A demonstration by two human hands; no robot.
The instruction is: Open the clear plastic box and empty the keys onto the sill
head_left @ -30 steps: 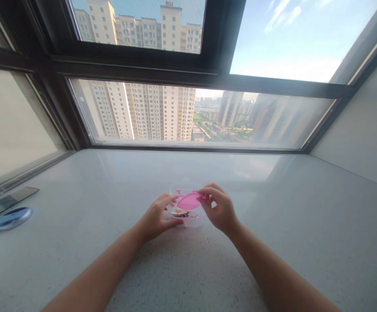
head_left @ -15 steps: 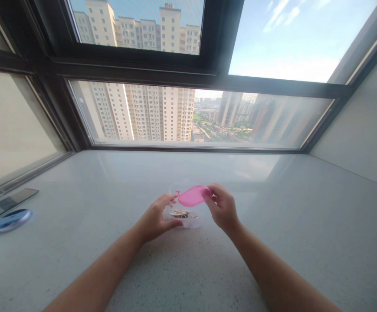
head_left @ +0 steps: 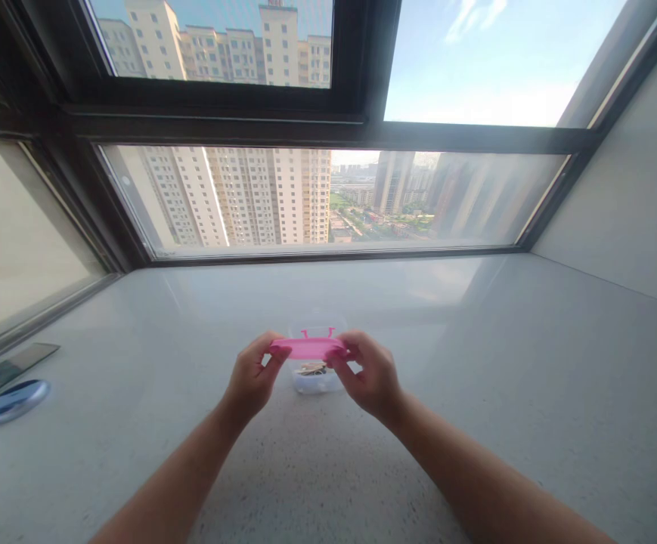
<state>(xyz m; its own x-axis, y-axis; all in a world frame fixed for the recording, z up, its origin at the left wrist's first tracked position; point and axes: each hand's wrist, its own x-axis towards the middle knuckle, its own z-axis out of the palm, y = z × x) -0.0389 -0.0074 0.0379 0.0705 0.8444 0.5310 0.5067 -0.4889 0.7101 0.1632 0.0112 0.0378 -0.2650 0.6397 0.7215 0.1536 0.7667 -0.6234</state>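
A flat pink plastic lid (head_left: 308,348) is held level between my two hands, seen nearly edge-on. My left hand (head_left: 254,370) pinches its left end with thumb and fingers. At its right end, my right hand (head_left: 369,370) grips it the same way. Below and behind the lid, a small clear plastic container (head_left: 315,384) stands on the pale speckled surface. Small thin items (head_left: 312,369) lie inside it, too small to name and partly hidden by the lid. Two small pink prongs show just above the lid's far edge.
At the far left a round blue, shiny object (head_left: 15,401) lies on the speckled sill (head_left: 503,393), near a flat dark glassy panel (head_left: 19,370). Dark window frames (head_left: 220,128) close off the back, with a white wall (head_left: 628,211) at the right.
My left hand has left the container and taken hold of the lid's left end. The lid has gone from tilted to level, held over the container's front. The view has shifted slightly.
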